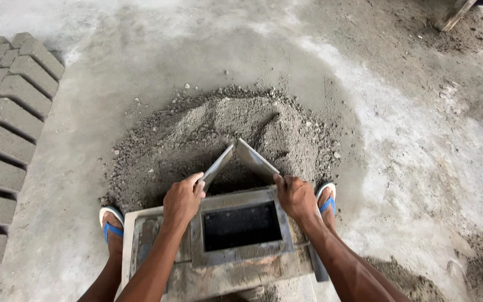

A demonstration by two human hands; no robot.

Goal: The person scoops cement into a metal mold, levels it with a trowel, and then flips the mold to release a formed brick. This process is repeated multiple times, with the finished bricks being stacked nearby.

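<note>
My left hand (183, 200) grips a flat metal plate (217, 165), and my right hand (296, 196) grips a second metal plate (256, 160). The two plates meet in a V whose tip points into a pile of grey sand and gravel mix (225, 131) on the floor. Just below my hands sits a rectangular metal block mould (241, 250) with a dark, hollow opening, resting on a dirty board (141, 240). My feet in blue-strapped sandals (111, 222) flank the mould.
Rows of moulded grey concrete blocks (6, 134) lie on the floor at the left. The concrete floor (420, 140) is dusty, with loose mix at the lower right (415, 282). A wooden piece (453, 15) shows at the top right.
</note>
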